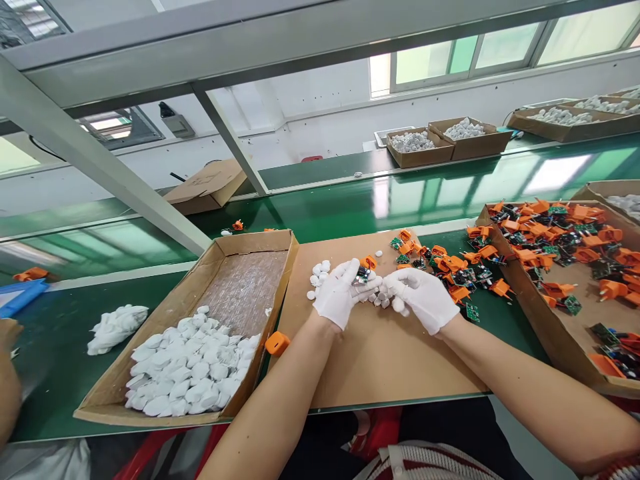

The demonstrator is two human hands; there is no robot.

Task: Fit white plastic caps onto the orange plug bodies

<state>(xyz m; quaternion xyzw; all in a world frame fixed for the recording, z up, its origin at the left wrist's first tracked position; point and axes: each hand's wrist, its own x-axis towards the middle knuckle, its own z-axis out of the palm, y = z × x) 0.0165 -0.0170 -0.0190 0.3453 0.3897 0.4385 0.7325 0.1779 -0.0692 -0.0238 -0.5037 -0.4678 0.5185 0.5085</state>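
In the head view my white-gloved left hand is closed around an orange plug with a circuit board, above a sheet of brown cardboard. Close beside it, my gloved right hand has its fingers pinched together over small white lumps. Whether a lump sits between those fingertips is hidden. More white lumps lie left of my left hand. Behind and to the right of my right hand, several orange plugs with green boards are heaped.
A cardboard tray on the left holds many flattened white pieces. Beside it lie an orange casing and a crumpled white glove. At right, another tray holds orange plugs. A slanted metal post rises behind. A person's arm shows far left.
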